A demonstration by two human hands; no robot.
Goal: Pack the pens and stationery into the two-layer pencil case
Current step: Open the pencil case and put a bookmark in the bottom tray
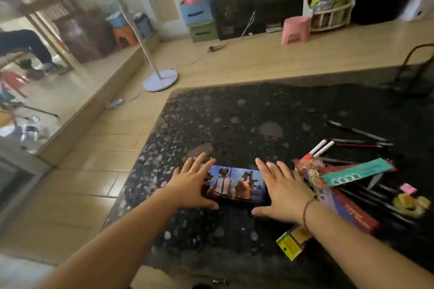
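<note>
A closed pencil case (234, 185) with a printed picture of game figures lies flat on the dark speckled table (234, 119). My left hand (190, 185) rests over its left end, fingers spread. My right hand (279, 187) lies over its right end, fingers spread, a thin cord bracelet on the wrist. To the right lie two white markers (321, 148), several dark pens (359, 134), a teal packet (357, 171), a red and blue packet (345, 206), a pink eraser (408, 188) and yellow erasers (409, 204).
A yellow-labelled packet (293, 241) lies near my right forearm. The table's left edge drops to a tiled floor. A white fan stand (160, 80) is on the floor beyond the table. A pink stool (296, 29) and storage boxes (197, 12) stand by the far wall.
</note>
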